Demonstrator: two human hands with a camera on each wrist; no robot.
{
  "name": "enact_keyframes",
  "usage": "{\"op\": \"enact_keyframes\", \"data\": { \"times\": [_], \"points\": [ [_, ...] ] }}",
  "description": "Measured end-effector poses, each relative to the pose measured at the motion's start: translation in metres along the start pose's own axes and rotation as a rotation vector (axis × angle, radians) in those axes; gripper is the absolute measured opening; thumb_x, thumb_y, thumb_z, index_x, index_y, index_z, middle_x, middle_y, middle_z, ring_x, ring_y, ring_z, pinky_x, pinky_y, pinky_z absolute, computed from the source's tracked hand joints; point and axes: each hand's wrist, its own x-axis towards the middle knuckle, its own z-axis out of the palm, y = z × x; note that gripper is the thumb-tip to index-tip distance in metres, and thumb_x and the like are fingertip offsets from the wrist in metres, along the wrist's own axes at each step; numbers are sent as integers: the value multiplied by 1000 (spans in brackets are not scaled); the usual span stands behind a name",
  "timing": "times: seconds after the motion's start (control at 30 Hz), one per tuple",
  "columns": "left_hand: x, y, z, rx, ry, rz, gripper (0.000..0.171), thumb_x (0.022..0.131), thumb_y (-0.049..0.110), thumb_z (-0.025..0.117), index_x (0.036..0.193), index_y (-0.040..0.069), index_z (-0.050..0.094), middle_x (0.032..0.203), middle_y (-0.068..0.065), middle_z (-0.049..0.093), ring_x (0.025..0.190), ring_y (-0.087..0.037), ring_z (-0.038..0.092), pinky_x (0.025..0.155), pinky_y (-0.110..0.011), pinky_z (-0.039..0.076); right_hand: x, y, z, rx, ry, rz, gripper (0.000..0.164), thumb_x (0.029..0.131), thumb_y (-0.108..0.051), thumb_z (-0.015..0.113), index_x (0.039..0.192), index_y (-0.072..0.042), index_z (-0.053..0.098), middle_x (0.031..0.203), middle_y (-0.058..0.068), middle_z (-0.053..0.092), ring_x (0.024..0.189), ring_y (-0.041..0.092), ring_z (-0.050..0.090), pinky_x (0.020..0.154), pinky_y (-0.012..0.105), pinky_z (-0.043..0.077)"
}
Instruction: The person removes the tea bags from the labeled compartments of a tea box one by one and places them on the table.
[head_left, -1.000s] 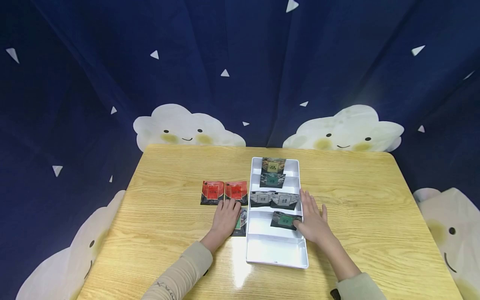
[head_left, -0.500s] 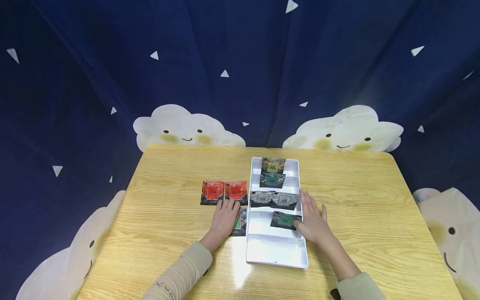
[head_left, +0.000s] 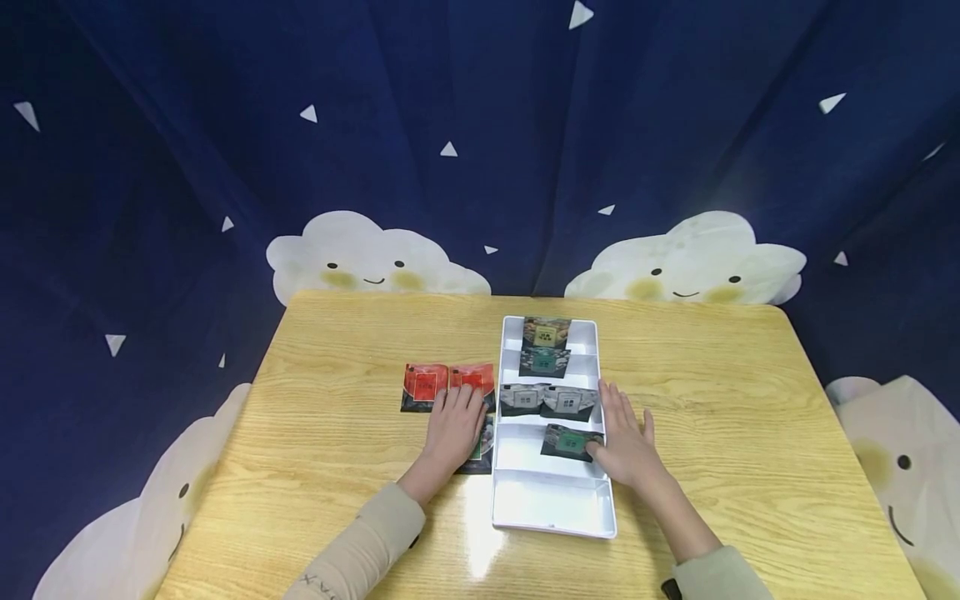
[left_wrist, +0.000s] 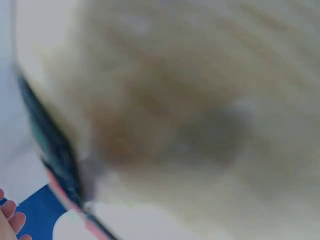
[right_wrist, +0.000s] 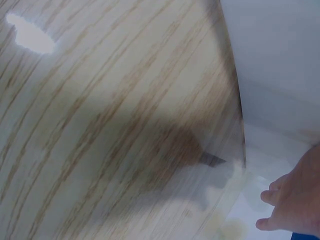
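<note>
A white compartment tray (head_left: pixel 553 502) lies lengthwise on the table. Along its outer right wall my right hand (head_left: pixel 628 450) rests with straight fingers, its thumb touching a green-labelled sachet (head_left: pixel 567 441) inside. Left of the tray my left hand (head_left: pixel 452 432) lies palm down, fingertips over the lower edges of two red sachets, the outer one (head_left: pixel 422 387) and the inner one (head_left: pixel 477 377). Under that hand a black sachet with a green label (head_left: pixel 477 462) is partly hidden. In the left wrist view, edges of sachets (left_wrist: pixel 55 142) show at the left; the rest is blurred.
Farther compartments hold two grey-labelled sachets, a left one (head_left: pixel 521 399) and a right one (head_left: pixel 568 403), a teal-labelled sachet (head_left: pixel 544 362) and a yellow-labelled sachet (head_left: pixel 546 333). Behind the wooden table (head_left: pixel 720 400) hangs a dark blue curtain (head_left: pixel 480 100).
My left hand has slid slightly forward and right, covering more of the inner red sachet and the green-labelled one. My right hand and the tray have stayed put.
</note>
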Motion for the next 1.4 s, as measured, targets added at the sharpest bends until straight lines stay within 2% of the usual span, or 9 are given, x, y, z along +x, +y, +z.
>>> {"op": "enact_keyframes", "data": {
  "times": [0.1, 0.27, 0.53, 0.7, 1.0, 1.23, 1.4],
  "points": [
    [8, 6, -10, -23, 28, 1, 19, 90, 30, 53, 98, 13, 51, 90, -3, 48, 84, -22, 47, 81, -38, 38, 0, 0, 1, -8, 1, 0, 98, 77, -28, 57, 146, -13, -11, 151, 21, 2, 136, 42, 6, 102, 63, -5],
    [17, 20, -24, -49, 18, 22, 21, 90, 29, 54, 103, 14, 53, 94, -2, 49, 88, -20, 47, 84, -39, 38, 0, 0, 1, -22, 0, 2, 98, 77, -29, 57, 146, -13, -11, 151, 21, 1, 136, 41, 5, 102, 63, -6],
    [26, 45, -35, -53, -25, 134, 23, 94, 35, 44, 109, 19, 52, 97, 2, 50, 90, -16, 48, 84, -33, 37, -1, 0, -1, -39, 11, 3, 99, 77, -30, 58, 146, -14, -11, 151, 21, 2, 136, 41, 5, 103, 62, -6],
    [29, 60, -37, -37, -115, 207, 31, 96, 40, 39, 118, 22, 51, 108, 3, 50, 100, -14, 47, 92, -34, 35, 0, -1, 0, -45, 13, 8, 99, 76, -30, 58, 147, -13, -10, 151, 21, 1, 136, 41, 5, 103, 62, -6],
    [32, 79, -34, 21, -180, 293, 38, 95, 47, 35, 125, 28, 49, 113, 5, 49, 104, -12, 46, 97, -34, 33, -1, -2, -1, -58, 15, 9, 98, 76, -31, 58, 147, -13, -9, 151, 21, 2, 137, 41, 4, 102, 62, -8],
    [36, 88, -30, 31, -169, 309, 39, 94, 49, 36, 126, 29, 48, 115, 6, 49, 104, -12, 46, 96, -33, 34, -1, -4, -4, -69, 6, 8, 96, 78, -31, 57, 147, -11, -7, 151, 22, 1, 137, 41, 3, 102, 62, -8],
    [40, 92, -28, 29, -159, 317, 35, 94, 49, 38, 119, 28, 49, 110, 6, 49, 102, -12, 47, 95, -33, 34, -1, -5, -5, -75, 6, 8, 95, 79, -31, 57, 147, -10, -6, 151, 22, 2, 136, 41, 4, 102, 63, -7]
  ]
}}
